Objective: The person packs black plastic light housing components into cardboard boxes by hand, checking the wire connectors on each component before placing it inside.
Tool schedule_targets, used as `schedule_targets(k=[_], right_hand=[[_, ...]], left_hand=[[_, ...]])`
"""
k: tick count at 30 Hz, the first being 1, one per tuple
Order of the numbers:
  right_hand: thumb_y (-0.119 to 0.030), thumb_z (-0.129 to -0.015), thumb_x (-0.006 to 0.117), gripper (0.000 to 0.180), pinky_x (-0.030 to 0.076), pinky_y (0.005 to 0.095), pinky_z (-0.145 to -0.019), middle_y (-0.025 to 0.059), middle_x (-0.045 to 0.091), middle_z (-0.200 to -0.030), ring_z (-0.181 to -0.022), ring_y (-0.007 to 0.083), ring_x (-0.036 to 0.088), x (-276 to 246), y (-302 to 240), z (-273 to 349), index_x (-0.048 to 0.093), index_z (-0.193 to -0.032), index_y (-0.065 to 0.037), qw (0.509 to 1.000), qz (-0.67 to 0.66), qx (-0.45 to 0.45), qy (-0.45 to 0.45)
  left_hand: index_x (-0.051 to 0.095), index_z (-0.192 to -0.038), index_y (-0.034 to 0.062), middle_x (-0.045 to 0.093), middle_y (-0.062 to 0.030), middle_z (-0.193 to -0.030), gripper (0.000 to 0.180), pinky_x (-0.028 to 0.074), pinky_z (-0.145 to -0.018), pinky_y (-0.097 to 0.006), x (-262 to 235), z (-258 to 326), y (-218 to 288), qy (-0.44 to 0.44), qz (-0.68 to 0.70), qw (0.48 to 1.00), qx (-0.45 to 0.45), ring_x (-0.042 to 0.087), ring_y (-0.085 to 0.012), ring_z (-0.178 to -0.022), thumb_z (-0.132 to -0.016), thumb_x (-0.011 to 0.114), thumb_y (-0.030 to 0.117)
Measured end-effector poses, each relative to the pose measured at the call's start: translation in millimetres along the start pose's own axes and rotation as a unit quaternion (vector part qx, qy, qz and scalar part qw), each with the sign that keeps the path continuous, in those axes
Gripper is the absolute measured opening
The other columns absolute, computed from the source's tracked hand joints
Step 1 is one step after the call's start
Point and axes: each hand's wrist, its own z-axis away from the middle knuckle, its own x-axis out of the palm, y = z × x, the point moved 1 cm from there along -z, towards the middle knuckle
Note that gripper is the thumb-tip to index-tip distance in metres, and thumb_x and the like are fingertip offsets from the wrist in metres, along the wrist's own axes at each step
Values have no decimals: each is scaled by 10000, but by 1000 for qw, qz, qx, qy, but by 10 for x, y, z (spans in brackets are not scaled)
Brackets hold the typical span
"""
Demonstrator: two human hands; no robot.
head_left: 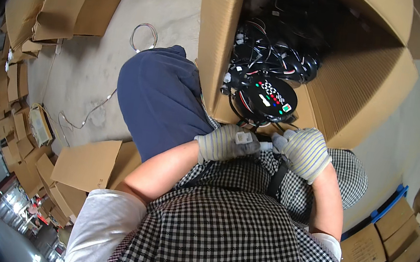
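My two hands, in striped work gloves with grey fingertips, meet in front of the carton. My left hand (221, 144) is closed around a white plastic connector (244, 138). Pinched in my right hand (306, 152) is a cable end, with a second white connector (266, 146) between the two hands. Whether the connectors are joined cannot be made out. Thin dark wires run from my fingers toward a round black panel (263, 106) with red, green and white marks, lying at the carton's opening. Behind it is a tangle of black cables (276, 60) with white plugs.
The tall open cardboard box (218, 43) stands before me, its right flap (376, 99) spread outward. A wire loop (144, 36) and a thin cable (82, 125) lie on the grey floor (170, 5). Flattened and folded cartons (85, 163) are stacked at left and right.
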Motion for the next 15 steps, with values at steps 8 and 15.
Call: schedule_targets(k=[8, 15], right_hand=[[-264, -926, 507, 267, 444, 369, -656, 162, 597, -774, -694, 290, 576, -76, 1055, -871, 633, -888, -32, 897, -304, 293, 132], [-241, -872, 630, 194, 409, 258, -773, 7, 662, -830, -792, 124, 536, 1138, 1452, -2027, 701, -860, -62, 778, -591, 212, 38]], left_hand=[[611, -934, 90, 617, -78, -821, 218, 464, -696, -346, 0, 53, 206, -36, 155, 980, -122, 594, -223, -761, -877, 574, 297], [572, -865, 71, 593, -103, -792, 212, 451, -709, -385, 67, -15, 151, -45, 117, 989, -82, 580, -274, -754, -877, 546, 281]])
